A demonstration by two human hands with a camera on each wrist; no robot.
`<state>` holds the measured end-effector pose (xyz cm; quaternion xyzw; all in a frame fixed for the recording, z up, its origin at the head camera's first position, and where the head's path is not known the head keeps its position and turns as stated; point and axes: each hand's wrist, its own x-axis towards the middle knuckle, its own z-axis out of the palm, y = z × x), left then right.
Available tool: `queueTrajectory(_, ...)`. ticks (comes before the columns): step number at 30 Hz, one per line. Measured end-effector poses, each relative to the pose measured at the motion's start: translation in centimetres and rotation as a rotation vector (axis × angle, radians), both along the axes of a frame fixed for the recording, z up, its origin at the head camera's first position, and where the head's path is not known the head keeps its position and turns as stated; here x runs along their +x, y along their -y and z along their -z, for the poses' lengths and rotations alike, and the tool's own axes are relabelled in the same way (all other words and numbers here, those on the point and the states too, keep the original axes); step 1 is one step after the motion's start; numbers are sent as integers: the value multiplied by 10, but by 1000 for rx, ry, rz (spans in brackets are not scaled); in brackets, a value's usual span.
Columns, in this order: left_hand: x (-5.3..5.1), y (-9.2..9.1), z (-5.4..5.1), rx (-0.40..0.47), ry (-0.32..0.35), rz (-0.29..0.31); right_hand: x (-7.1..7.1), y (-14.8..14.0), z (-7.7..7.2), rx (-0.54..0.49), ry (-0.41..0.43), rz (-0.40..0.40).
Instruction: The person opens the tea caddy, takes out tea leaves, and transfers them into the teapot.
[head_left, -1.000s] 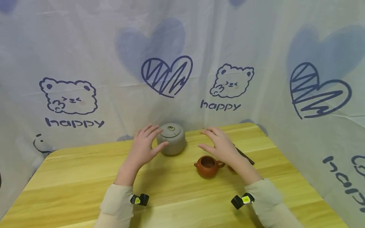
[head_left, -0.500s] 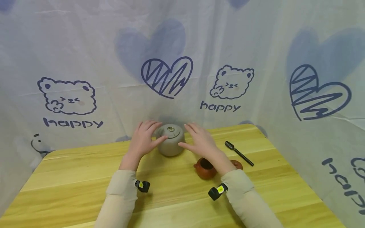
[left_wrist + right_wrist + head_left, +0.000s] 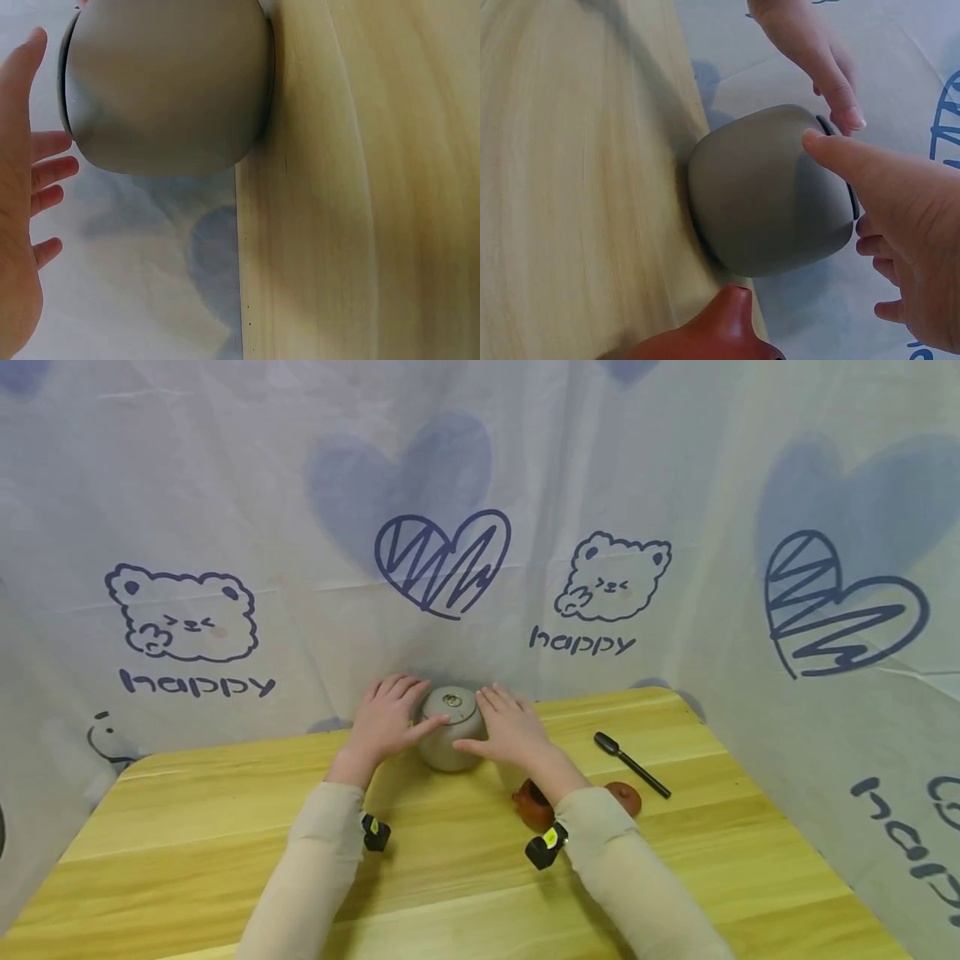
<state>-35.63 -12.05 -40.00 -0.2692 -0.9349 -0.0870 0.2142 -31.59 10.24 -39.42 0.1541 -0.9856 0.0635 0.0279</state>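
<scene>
A round grey jar stands upright at the far middle of a wooden table, directly between a person's left hand and right hand, both about equally near; seen from above, it shows no long axis. Each hand lies beside the lid, fingers loosely extended rather than curled; firm contact cannot be told. Nearer and rightward, a reddish teapot sits partly behind the right arm

Jar, lwr ctr: smooth, matt, ceramic-look. Teapot, R of ctr: smooth, clay-look. Worktop, lwr half: smooth wood-grain. Backdrop, upr half: creased cloth.
</scene>
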Motion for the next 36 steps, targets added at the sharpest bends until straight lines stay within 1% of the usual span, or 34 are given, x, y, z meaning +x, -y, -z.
queueTrajectory(9,-6,-6,3,-46,36,-3,-3,3,5,3,1,21)
queueTrajectory(14,-8,-6,6,-54,51,-7,-4,5,8,13,-8,27)
queueTrajectory(20,-9,-7,6,-61,68,-9,-4,7,7,12,-21,38)
queueTrajectory(25,-7,-8,7,-36,103,-14,-3,7,8,-6,-19,30)
queueTrajectory(30,-7,-10,9,23,111,-8,-4,6,8,-19,-21,35)
queueTrajectory(36,-9,-12,7,66,119,-1,-5,5,7,-18,-16,37)
